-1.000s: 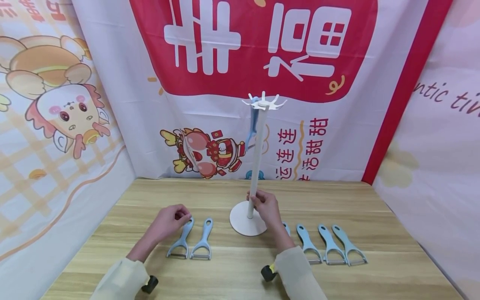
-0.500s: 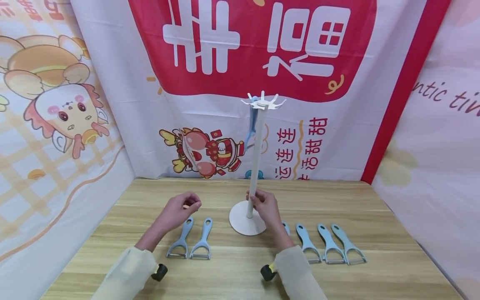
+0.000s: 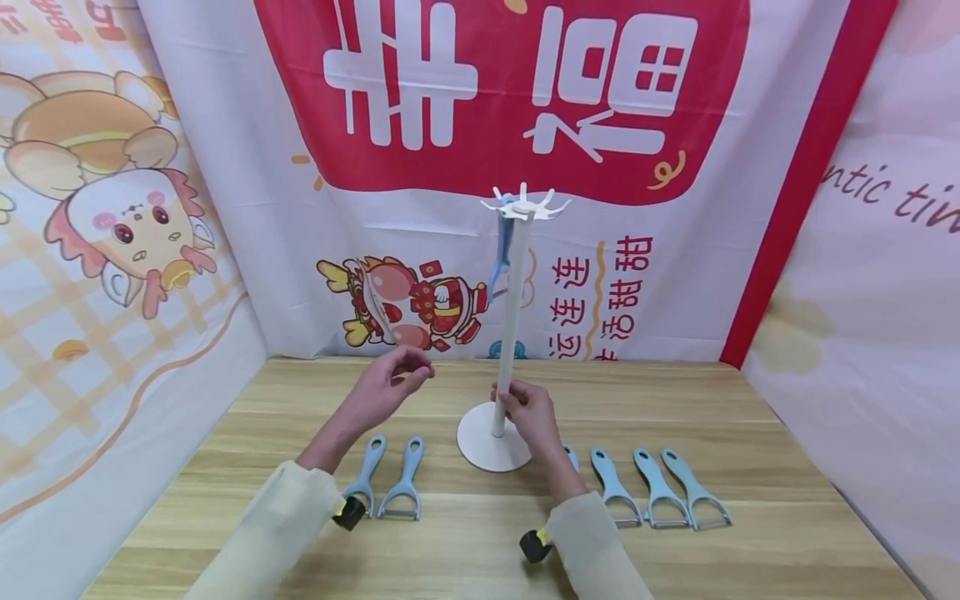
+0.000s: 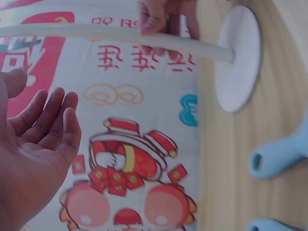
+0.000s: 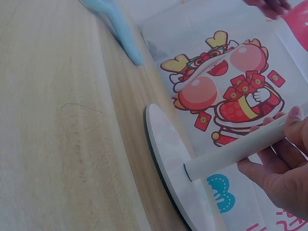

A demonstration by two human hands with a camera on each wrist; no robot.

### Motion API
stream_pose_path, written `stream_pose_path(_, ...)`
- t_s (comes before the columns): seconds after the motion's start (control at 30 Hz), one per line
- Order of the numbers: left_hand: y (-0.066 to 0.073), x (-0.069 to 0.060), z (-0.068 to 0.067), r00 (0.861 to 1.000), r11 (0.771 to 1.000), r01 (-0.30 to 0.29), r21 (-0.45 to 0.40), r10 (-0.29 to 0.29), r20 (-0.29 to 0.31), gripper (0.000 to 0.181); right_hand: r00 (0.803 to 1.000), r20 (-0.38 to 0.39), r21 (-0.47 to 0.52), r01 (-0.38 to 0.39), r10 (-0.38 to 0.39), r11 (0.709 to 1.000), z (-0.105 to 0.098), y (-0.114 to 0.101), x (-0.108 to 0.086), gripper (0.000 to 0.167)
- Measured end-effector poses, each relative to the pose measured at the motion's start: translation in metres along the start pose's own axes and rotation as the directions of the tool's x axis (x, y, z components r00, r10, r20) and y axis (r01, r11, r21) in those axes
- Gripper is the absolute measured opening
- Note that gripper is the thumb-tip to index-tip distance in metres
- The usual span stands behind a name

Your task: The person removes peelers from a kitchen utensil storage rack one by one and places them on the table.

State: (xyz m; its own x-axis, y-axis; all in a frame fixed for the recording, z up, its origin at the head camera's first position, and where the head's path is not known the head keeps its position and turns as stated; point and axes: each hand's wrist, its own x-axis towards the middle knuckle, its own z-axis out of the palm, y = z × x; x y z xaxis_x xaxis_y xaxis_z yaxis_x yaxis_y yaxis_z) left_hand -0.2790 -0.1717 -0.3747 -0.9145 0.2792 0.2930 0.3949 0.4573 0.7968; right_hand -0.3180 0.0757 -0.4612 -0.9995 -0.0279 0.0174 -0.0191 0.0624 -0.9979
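Note:
My right hand [image 3: 532, 417] grips the white pole [image 3: 512, 325] of an upright hook stand, low down just above its round base [image 3: 480, 446]. My left hand [image 3: 386, 387] is in the air left of the pole, holding nothing; in the left wrist view its fingers are loosely bent, apart from the pole. A light blue Y-shaped peeler [image 3: 502, 246] hangs from a hook on the crown [image 3: 525, 206] at the top. Two more peelers lie on the table to the left, the outer peeler [image 3: 367, 467] partly behind my wrist camera and the inner peeler [image 3: 407, 475] in view.
Right of my right forearm lie several blue peelers in a row, such as the peeler [image 3: 613, 483]; one is mostly hidden by the arm. The wooden table [image 3: 450, 558] ends at a printed cloth backdrop [image 3: 315, 225], with cloth walls on both sides.
My left hand has risen from the outer left peeler's handle, moving up and right toward the pole, and that peeler stays on the table. My right hand keeps its grip on the pole.

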Motion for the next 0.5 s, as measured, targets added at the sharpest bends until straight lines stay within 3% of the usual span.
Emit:
stream_pose_path(0.23, 0.027, 0.019, 0.001, 0.995, 0.993, -0.104, -0.049, 0.104, 0.001, 0.028, 1.000, 0.003, 0.006, 0.012, -0.012, 1.000, 0.001, 0.001, 0.002, 0.024)
stream_pose_path(0.5, 0.051, 0.035, 0.002, 0.989, 0.986, -0.147, -0.080, 0.145, -0.037, 0.034, 1.000, -0.004, -0.002, 0.013, -0.013, 1.000, 0.001, 0.001, 0.001, 0.024)
